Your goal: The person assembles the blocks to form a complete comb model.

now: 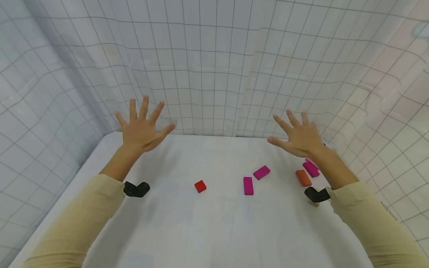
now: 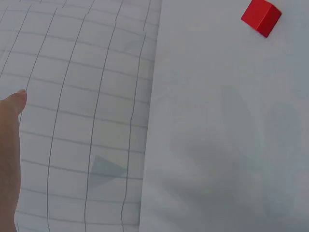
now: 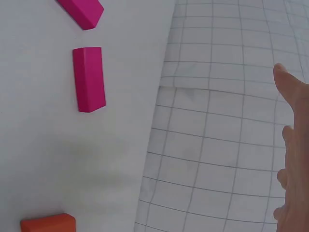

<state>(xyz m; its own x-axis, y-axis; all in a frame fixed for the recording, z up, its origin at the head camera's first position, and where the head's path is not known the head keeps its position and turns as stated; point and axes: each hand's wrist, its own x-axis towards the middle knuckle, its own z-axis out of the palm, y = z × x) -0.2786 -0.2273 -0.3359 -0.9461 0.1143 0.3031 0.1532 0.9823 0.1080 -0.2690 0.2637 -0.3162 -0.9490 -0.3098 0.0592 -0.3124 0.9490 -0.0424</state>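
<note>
in the head view, the left hand (image 1: 142, 130) is raised above the far left of the tabletop (image 1: 207, 230), fingers straight and spread wide, holding nothing. the right hand (image 1: 298, 137) is raised on the far right, its fingers also straight and fanned, holding nothing. neither hand touches a block. the red block (image 1: 200, 186) lies near the middle of the tabletop, well apart from both hands. to its right, an upright-pointing pink block (image 1: 248, 185) lies just beside a slanted pink block (image 1: 261, 172). the orange block (image 1: 303, 178) lies farther right, near a magenta block (image 1: 311, 169) that the right forearm partly hides. a tan piece (image 1: 314, 203) shows below the black camera (image 1: 317, 194) at the right cuff, mostly covered. a checked cloth (image 1: 201, 74) hangs behind the tabletop and along both sides.

in the left wrist view, only part of the left hand shows at the left edge, one fingertip extended before the cloth; the red block sits at upper right.

in the right wrist view, the right hand enters at the right edge with nothing against it. two pink blocks lie at upper left, one cut off by the frame, and the orange block shows at the bottom edge.
</note>
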